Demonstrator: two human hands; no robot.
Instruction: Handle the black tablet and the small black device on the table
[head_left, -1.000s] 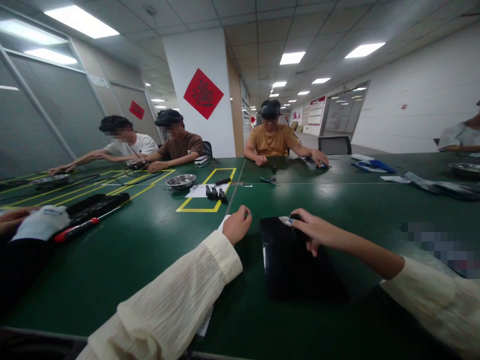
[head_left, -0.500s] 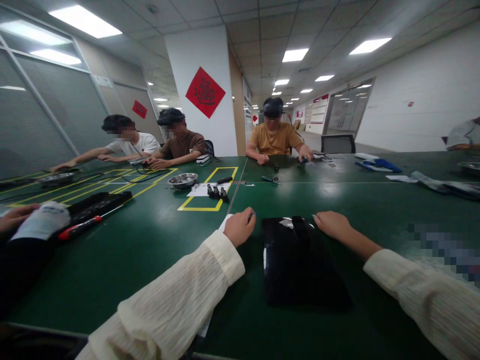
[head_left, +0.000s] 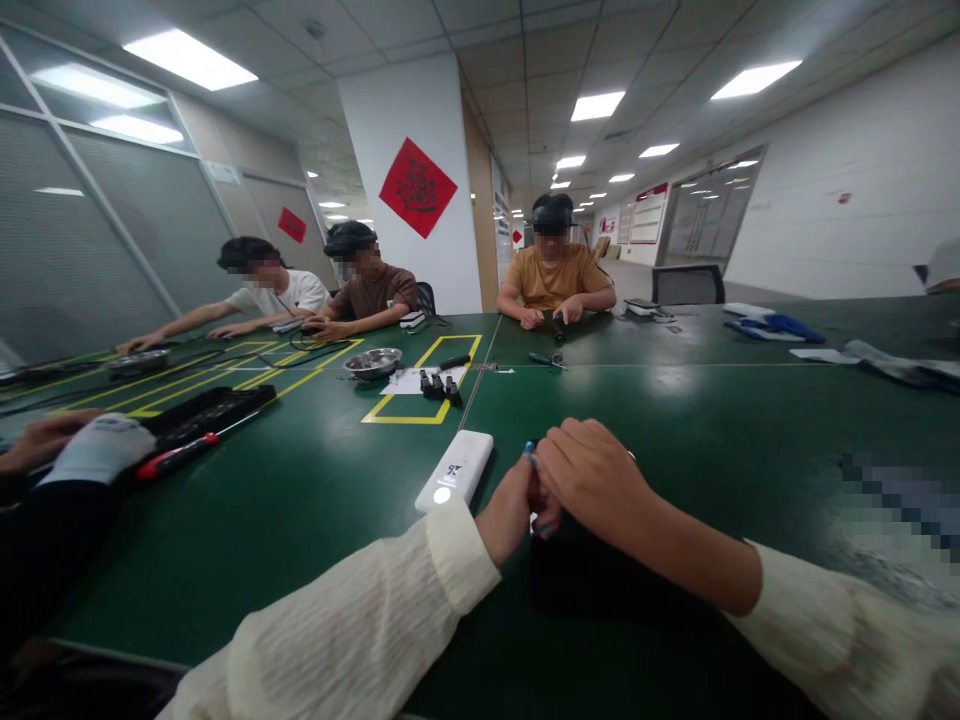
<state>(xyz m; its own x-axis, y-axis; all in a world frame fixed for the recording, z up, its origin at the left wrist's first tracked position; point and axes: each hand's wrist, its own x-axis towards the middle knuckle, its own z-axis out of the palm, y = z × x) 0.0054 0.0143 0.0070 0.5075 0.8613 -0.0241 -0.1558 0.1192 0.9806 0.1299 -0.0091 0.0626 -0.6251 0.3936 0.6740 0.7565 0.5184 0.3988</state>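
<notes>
My left hand [head_left: 511, 512] and my right hand [head_left: 592, 475] meet over the near middle of the green table [head_left: 315, 500]. The left hand is closed, and a small blue tip [head_left: 529, 449] pokes out above its fingers. The right hand curls over the left hand's fingers and hides them; what it grips I cannot make out. A flat black pad [head_left: 592, 592] lies under both hands, mostly covered by them. A white power bank [head_left: 455, 468] lies just left of my left hand.
A steel bowl [head_left: 373, 362] and small black parts [head_left: 439, 385] sit by a yellow taped rectangle. At left are a black tray [head_left: 206, 408], a red-handled screwdriver [head_left: 176, 457] and another person's gloved hand [head_left: 94, 447]. Three people sit across the table.
Both hands have drawn back toward me and come together; the right hand moved left from the pad's far edge onto the left hand. The white power bank is now uncovered.
</notes>
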